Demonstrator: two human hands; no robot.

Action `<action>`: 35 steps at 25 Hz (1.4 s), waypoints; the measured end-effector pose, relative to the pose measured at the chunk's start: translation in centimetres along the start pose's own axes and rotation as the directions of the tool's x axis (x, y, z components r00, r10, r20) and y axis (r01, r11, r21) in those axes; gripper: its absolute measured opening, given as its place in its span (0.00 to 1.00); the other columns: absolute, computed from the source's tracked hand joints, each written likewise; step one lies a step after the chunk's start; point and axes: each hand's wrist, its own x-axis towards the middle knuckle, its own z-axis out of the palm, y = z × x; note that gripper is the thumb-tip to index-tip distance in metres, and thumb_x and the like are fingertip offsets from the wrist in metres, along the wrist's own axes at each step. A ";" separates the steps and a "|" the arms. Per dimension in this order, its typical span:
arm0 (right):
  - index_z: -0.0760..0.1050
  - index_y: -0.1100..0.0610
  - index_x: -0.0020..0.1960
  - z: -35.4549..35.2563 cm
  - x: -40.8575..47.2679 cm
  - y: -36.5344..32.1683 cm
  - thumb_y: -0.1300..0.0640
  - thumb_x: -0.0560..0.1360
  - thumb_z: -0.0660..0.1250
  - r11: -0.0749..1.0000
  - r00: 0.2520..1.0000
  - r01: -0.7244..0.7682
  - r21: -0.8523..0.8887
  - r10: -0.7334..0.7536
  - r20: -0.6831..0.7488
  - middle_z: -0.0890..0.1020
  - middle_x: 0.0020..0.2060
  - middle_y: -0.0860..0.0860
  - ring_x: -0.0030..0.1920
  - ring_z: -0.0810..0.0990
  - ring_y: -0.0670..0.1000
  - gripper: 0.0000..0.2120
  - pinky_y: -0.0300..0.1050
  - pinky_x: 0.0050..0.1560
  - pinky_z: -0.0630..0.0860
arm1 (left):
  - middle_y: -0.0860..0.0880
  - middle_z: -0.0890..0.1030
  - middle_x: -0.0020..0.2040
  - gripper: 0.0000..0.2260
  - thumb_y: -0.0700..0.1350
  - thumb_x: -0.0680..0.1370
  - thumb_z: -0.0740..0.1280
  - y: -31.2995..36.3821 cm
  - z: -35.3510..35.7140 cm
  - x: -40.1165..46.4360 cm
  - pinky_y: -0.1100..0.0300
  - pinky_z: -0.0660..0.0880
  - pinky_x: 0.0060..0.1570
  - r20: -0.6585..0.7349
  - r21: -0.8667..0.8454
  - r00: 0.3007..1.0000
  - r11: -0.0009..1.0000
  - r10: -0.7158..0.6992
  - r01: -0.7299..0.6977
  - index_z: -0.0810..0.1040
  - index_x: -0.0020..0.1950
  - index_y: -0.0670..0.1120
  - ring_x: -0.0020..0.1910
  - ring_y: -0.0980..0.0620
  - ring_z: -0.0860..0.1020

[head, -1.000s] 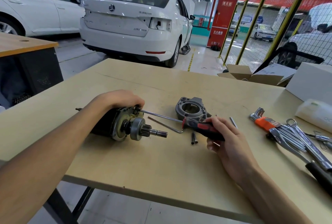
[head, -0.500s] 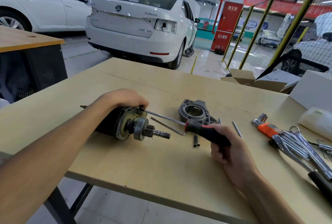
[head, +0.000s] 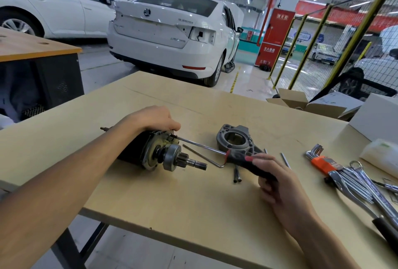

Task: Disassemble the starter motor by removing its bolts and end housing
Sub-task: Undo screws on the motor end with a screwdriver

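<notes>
Your right grip (head: 277, 180) is wrapped around the black-and-red handle of the screwdriver (head: 241, 160), whose shaft runs left to a bolt on the starter motor (head: 150, 150). Your left grip (head: 155, 119) curls over the top of that motor, pinning it on its side on the worktop (head: 172, 199), pinion shaft pointing right. Behind the screwdriver handle lies the detached end housing (head: 234, 139). Two removed bolts (head: 237, 174) lie beside your right grip, with a hex key set (head: 321, 158) farther right.
</notes>
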 end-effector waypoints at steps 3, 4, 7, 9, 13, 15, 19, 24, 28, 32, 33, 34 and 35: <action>0.79 0.57 0.51 0.0 0.1 0.0 0.56 0.69 0.70 0.994 0.998 -0.026 0.103 0.020 0.061 0.83 0.38 0.53 0.29 0.76 0.46 0.11 0.39 0.23 0.68 | 0.47 0.85 0.42 0.12 0.53 0.75 0.69 -0.2 -0.3 -0.1 0.56 0.75 0.45 0.060 -0.110 0.998 0.994 0.035 -0.028 0.86 0.42 0.46 0.41 0.49 0.81; 0.81 0.56 0.49 0.0 -0.1 0.0 0.50 0.71 0.68 0.997 0.997 -0.044 0.059 0.040 0.064 0.83 0.37 0.53 0.28 0.75 0.47 0.12 0.39 0.22 0.68 | 0.47 0.86 0.44 0.11 0.53 0.75 0.70 -0.3 -0.4 -0.2 0.55 0.76 0.47 0.076 -0.122 0.996 0.992 0.050 -0.041 0.86 0.42 0.46 0.43 0.48 0.81; 0.83 0.57 0.47 0.1 -0.2 0.1 0.46 0.66 0.72 0.996 1.000 -0.011 -0.085 0.010 -0.003 0.79 0.34 0.53 0.25 0.68 0.48 0.16 0.36 0.20 0.60 | 0.49 0.85 0.42 0.07 0.49 0.74 0.71 -0.4 -0.4 -0.4 0.58 0.75 0.45 0.099 -0.172 0.989 0.981 0.111 -0.093 0.86 0.40 0.48 0.42 0.52 0.80; 0.82 0.60 0.46 0.3 -0.1 0.2 0.51 0.65 0.73 0.999 0.997 0.021 -0.027 -0.023 -0.078 0.77 0.33 0.52 0.25 0.67 0.48 0.15 0.36 0.20 0.60 | 0.51 0.85 0.40 0.08 0.48 0.76 0.70 -0.4 -0.5 -0.6 0.60 0.74 0.44 0.090 -0.262 0.985 0.958 0.146 -0.119 0.86 0.39 0.50 0.40 0.55 0.80; 0.80 0.61 0.43 0.2 0.0 0.3 0.58 0.73 0.70 0.999 0.983 0.032 0.029 -0.026 -0.184 0.74 0.28 0.51 0.23 0.65 0.48 0.05 0.36 0.19 0.57 | 0.53 0.85 0.37 0.13 0.54 0.78 0.68 -0.3 -0.6 -1.0 0.60 0.72 0.44 0.074 -0.318 0.982 0.937 0.176 -0.144 0.87 0.39 0.51 0.33 0.61 0.79; 0.79 0.60 0.41 0.1 0.0 0.4 0.59 0.73 0.69 0.999 0.976 0.033 0.042 -0.024 -0.218 0.73 0.27 0.51 0.23 0.64 0.49 0.05 0.36 0.19 0.56 | 0.53 0.85 0.37 0.14 0.56 0.78 0.68 -0.2 -0.6 -1.1 0.60 0.72 0.44 0.063 -0.307 0.982 0.940 0.178 -0.150 0.87 0.39 0.50 0.33 0.61 0.79; 0.79 0.60 0.39 -0.2 0.0 0.2 0.59 0.74 0.68 0.994 0.962 0.037 0.105 -0.007 -0.273 0.71 0.28 0.53 0.21 0.63 0.48 0.06 0.35 0.18 0.54 | 0.56 0.85 0.42 0.09 0.55 0.78 0.69 0.0 -0.8 -1.6 0.65 0.71 0.43 0.080 -0.372 0.955 0.897 0.286 -0.238 0.87 0.43 0.53 0.40 0.64 0.81; 0.79 0.58 0.36 -0.2 -0.1 0.4 0.59 0.73 0.69 0.996 0.964 0.036 0.084 -0.012 -0.264 0.72 0.27 0.51 0.22 0.63 0.48 0.07 0.35 0.18 0.54 | 0.54 0.86 0.46 0.05 0.48 0.77 0.73 -0.3 -0.7 -1.6 0.71 0.75 0.43 0.102 -0.404 0.910 0.853 0.402 -0.331 0.86 0.50 0.50 0.46 0.59 0.83; 0.77 0.60 0.39 -0.9 -0.2 0.2 0.61 0.73 0.68 0.991 0.922 0.061 0.118 -0.011 -0.386 0.71 0.32 0.55 0.21 0.62 0.47 0.05 0.34 0.18 0.53 | 0.52 0.86 0.43 0.04 0.47 0.76 0.74 -0.5 -0.7 -1.3 0.70 0.75 0.42 0.098 -0.408 0.914 0.853 0.395 -0.325 0.87 0.47 0.48 0.42 0.58 0.83; 0.76 0.62 0.42 -1.3 -0.3 -0.2 0.63 0.74 0.68 0.983 0.866 0.144 0.116 -0.068 -0.496 0.73 0.36 0.61 0.20 0.62 0.47 0.03 0.34 0.18 0.54 | 0.56 0.86 0.43 0.01 0.47 0.75 0.74 0.7 -0.9 -0.9 0.71 0.76 0.42 0.124 -0.327 0.908 0.880 0.400 -0.344 0.85 0.46 0.52 0.43 0.61 0.83; 0.76 0.62 0.42 -1.2 -0.4 -0.3 0.63 0.74 0.68 0.980 0.852 0.173 0.097 -0.100 -0.513 0.73 0.33 0.60 0.20 0.62 0.47 0.03 0.34 0.19 0.56 | 0.57 0.86 0.43 0.02 0.47 0.75 0.74 1.6 -0.9 -0.6 0.71 0.76 0.43 0.143 -0.279 0.899 0.888 0.415 -0.365 0.84 0.47 0.53 0.44 0.62 0.82; 0.76 0.62 0.41 -1.1 -0.4 -0.4 0.64 0.74 0.69 0.976 0.839 0.203 0.079 -0.132 -0.528 0.74 0.29 0.57 0.20 0.62 0.47 0.04 0.34 0.19 0.57 | 0.57 0.86 0.44 0.03 0.47 0.75 0.74 2.7 -0.9 -0.3 0.71 0.77 0.44 0.175 -0.232 0.886 0.893 0.429 -0.386 0.84 0.48 0.52 0.45 0.62 0.82; 0.76 0.62 0.41 -1.0 -0.5 -0.4 0.64 0.74 0.69 0.972 0.828 0.227 0.065 -0.158 -0.539 0.75 0.25 0.53 0.20 0.63 0.47 0.04 0.35 0.19 0.58 | 0.56 0.86 0.45 0.05 0.47 0.75 0.74 3.9 -0.6 0.1 0.69 0.78 0.46 0.220 -0.191 0.873 0.897 0.435 -0.399 0.84 0.51 0.51 0.46 0.61 0.83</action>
